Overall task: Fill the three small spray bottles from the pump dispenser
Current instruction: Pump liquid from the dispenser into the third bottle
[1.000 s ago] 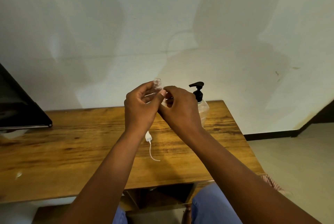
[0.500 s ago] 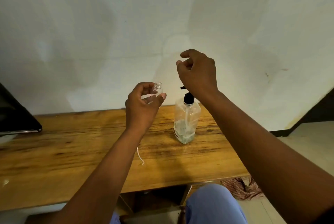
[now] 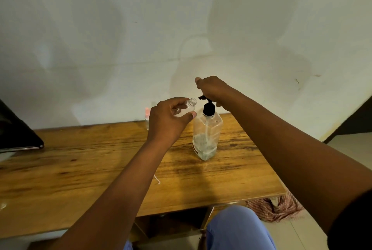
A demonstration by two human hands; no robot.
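Head view looks down past both my forearms at a wooden table [image 3: 80,179] set against a pale wall. My left hand [image 3: 167,120] is raised above the table, and its fingers [image 3: 177,101] and thumb are curled round a small clear spray bottle [image 3: 188,106], which is uncapped and tilted, with its open neck pointing up and to the right, just beside the black spout of the pump dispenser [image 3: 206,137]. The dispenser stands upright on the table, right of centre; it is a clear bottle with a black pump head and some liquid in its lower part. My right hand [image 3: 214,89] rests on top of the pump head, knuckles up, fingers bent down over it; how they lie underneath I cannot tell.

Behind my left hand, near the wall, another small bottle [image 3: 147,118] with a pink top stands on the table, partly hidden. A thin white tube [image 3: 157,179] lies on the wood beside my left forearm. At the far left edge sits a dark flat object [image 3: 18,135]. On the floor to the right lies a patterned cloth [image 3: 275,208], and my blue-clad knee [image 3: 237,229] shows below the table edge.
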